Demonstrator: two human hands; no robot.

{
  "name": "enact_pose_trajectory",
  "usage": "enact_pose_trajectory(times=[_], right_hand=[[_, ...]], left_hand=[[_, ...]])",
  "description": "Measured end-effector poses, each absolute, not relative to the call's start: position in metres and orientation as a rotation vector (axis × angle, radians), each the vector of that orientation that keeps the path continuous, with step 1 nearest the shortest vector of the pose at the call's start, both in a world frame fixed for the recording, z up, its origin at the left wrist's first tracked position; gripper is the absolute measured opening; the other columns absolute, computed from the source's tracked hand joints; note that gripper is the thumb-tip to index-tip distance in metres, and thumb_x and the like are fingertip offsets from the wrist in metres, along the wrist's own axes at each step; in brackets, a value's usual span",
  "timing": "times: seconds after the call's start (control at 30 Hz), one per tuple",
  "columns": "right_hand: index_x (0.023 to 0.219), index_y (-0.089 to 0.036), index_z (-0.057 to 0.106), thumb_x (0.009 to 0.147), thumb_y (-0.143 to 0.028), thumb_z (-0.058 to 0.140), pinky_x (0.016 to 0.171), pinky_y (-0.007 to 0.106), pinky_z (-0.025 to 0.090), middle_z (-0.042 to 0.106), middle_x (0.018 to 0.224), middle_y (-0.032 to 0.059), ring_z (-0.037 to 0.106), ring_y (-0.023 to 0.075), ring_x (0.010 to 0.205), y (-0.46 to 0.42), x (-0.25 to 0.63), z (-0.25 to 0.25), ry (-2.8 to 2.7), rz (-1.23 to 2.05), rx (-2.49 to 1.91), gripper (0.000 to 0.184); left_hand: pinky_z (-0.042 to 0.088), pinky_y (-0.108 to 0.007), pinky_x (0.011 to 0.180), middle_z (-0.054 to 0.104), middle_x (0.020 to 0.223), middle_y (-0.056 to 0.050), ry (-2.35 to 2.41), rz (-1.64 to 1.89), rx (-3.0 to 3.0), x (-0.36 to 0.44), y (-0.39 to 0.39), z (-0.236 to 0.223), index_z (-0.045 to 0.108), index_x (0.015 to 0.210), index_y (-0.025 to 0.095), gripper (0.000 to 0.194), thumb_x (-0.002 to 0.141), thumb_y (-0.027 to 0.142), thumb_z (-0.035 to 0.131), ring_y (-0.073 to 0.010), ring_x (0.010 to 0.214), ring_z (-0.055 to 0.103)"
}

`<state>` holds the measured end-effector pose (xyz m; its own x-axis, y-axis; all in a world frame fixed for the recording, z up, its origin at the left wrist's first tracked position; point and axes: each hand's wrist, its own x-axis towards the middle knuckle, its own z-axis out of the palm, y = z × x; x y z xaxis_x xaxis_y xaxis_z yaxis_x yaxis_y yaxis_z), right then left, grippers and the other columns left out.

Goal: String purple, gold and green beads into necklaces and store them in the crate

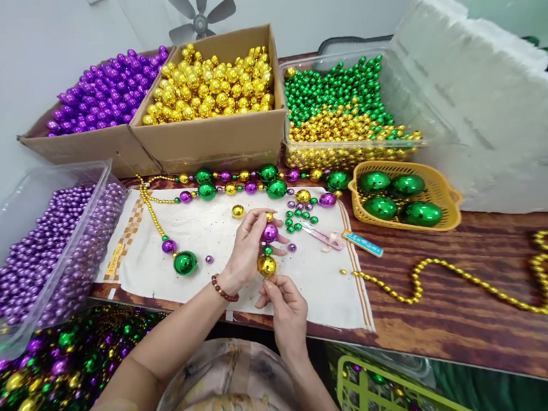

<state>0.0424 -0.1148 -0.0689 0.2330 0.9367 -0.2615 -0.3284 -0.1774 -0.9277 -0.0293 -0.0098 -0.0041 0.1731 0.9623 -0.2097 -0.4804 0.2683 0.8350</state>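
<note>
Currently, the short bead strand (pixel 268 251) lies between the hands, over the white cloth (pixel 327 297); the left hand (pixel 248 249) grips its far, purple-bead (pixel 269 233) end; the right hand (pixel 286 303) pinches its near end, closest to the gold bead (pixel 266 266); its long axis runs nearly straight away from the person's body.
</note>
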Motion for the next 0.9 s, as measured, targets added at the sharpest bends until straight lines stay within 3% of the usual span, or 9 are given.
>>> enact_pose_trajectory(times=[0.13, 0.3, 0.47, 0.6, 0.7, 0.77, 0.9], right_hand=[[0.083, -0.018, 0.067, 0.081, -0.051, 0.073, 0.053, 0.027, 0.05, 0.067, 0.068, 0.0007, 0.061, 0.0141, 0.051, -0.106, 0.065, -0.068, -0.815, 1.413, -1.271, 0.034], [0.1, -0.019, 0.074, 0.082, -0.047, 0.073, 0.051, 0.025, 0.045, 0.065, 0.064, -0.0024, 0.055, 0.0111, 0.049, -0.074, 0.112, -0.051, -0.786, 1.131, -1.338, 0.033], [0.081, -0.018, 0.072, 0.072, -0.038, 0.08, 0.045, 0.022, 0.036, 0.061, 0.063, -0.0038, 0.048, 0.0073, 0.046, -0.052, 0.113, -0.045, -0.68, 1.092, -1.195, 0.023], [0.076, -0.017, 0.065, 0.072, -0.034, 0.08, 0.045, 0.019, 0.038, 0.055, 0.058, -0.0074, 0.044, 0.0045, 0.042, -0.046, 0.131, -0.051, -0.507, 0.92, -1.124, 0.022], [0.078, -0.019, 0.057, 0.072, -0.042, 0.081, 0.044, 0.019, 0.043, 0.064, 0.07, -0.0056, 0.046, 0.0038, 0.041, -0.043, 0.157, -0.054, -0.316, 0.794, -1.079, 0.033], [0.082, -0.019, 0.058, 0.071, -0.047, 0.082, 0.044, 0.02, 0.045, 0.069, 0.078, -0.0024, 0.051, 0.0053, 0.044, -0.044, 0.161, -0.055, -0.327, 0.913, -1.067, 0.039], [0.087, -0.017, 0.065, 0.068, -0.041, 0.087, 0.046, 0.019, 0.045, 0.07, 0.081, 0.0014, 0.06, 0.0085, 0.056, -0.057, 0.134, -0.058, -0.533, 1.181, -1.076, 0.038]], left_hand=[[0.034, -0.014, 0.034, 0.065, 0.086, 0.001, 0.863, 1.005, 0.748, -0.028, -0.004, -0.009, 0.063, 0.105, 0.02, 0.038, 0.085, 0.05, 0.074, -0.0053, 0.048, 0.054], [0.031, -0.016, 0.033, 0.067, 0.081, -0.002, 0.802, 0.599, 0.854, -0.035, 0.002, -0.011, 0.067, 0.106, 0.016, 0.043, 0.084, 0.051, 0.075, -0.0068, 0.046, 0.057], [0.03, -0.016, 0.035, 0.07, 0.081, -0.005, 0.774, 0.351, 0.931, -0.029, 0.002, -0.012, 0.07, 0.102, 0.017, 0.036, 0.085, 0.047, 0.075, -0.007, 0.045, 0.058], [0.026, -0.015, 0.035, 0.069, 0.075, -0.004, 0.741, 0.273, 0.938, -0.03, 0.006, -0.012, 0.07, 0.094, 0.018, 0.028, 0.086, 0.045, 0.073, -0.0055, 0.043, 0.053], [0.02, -0.016, 0.033, 0.066, 0.069, -0.004, 0.726, 0.21, 0.925, -0.035, 0.01, -0.013, 0.071, 0.091, 0.018, 0.026, 0.088, 0.044, 0.071, -0.005, 0.041, 0.046], [0.019, -0.018, 0.033, 0.066, 0.069, -0.004, 0.714, 0.199, 0.903, -0.037, 0.013, -0.015, 0.072, 0.09, 0.018, 0.027, 0.087, 0.045, 0.071, -0.005, 0.04, 0.044], [0.023, -0.018, 0.035, 0.066, 0.068, -0.004, 0.718, 0.211, 0.919, -0.034, 0.011, -0.016, 0.069, 0.085, 0.018, 0.027, 0.084, 0.045, 0.074, -0.0059, 0.042, 0.045]])
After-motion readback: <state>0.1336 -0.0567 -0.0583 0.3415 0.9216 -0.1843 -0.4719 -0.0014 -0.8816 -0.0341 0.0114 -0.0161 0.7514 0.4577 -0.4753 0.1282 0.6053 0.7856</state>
